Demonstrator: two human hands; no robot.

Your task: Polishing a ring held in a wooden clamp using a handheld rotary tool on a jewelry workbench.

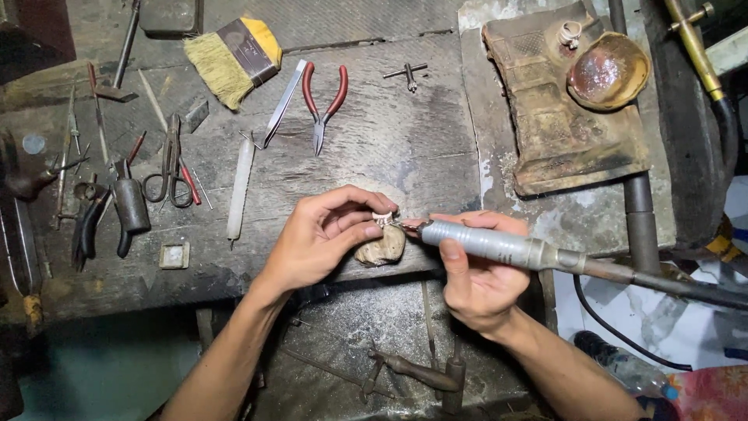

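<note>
While the left hand (323, 238) pinches a small pale ring (382, 218) between thumb and fingertips, the right hand (479, 281) is wrapped around a grey rotary handpiece (491, 244), thumb laid along its barrel. Handpiece tip meets the ring, or sits just beside it; exact contact too small to tell. Ring is held above a rounded, worn wooden peg (382, 248) jutting from the front edge of the workbench (389, 140). From the rear of the handpiece a dark flexible shaft (662, 281) runs off to the right edge of view.

Noted on the bench behind the hands: red-handled pliers (323, 105), points toward the person, with steel tweezers (282, 103) just to their left. A pale stick-shaped file (240, 191) lies lengthwise left of the hands. Farther left: scissors (170, 168), a black-handled tool (128, 206), and a small square block (174, 255) near the bench front. A yellow-bristled brush (234, 58) rests at the back, and a small chuck key (407, 74) lies behind the pliers, well apart.

Right rear: a scorched brown slab (561, 125) carrying a shallow, glazed brown dish (608, 70), with a small ring-like piece (571, 33) just beside the dish. A dark pipe (640, 210) stands along the slab's right side. Below the bench edge, a lower shelf holds a rusty hand tool (417, 373).
</note>
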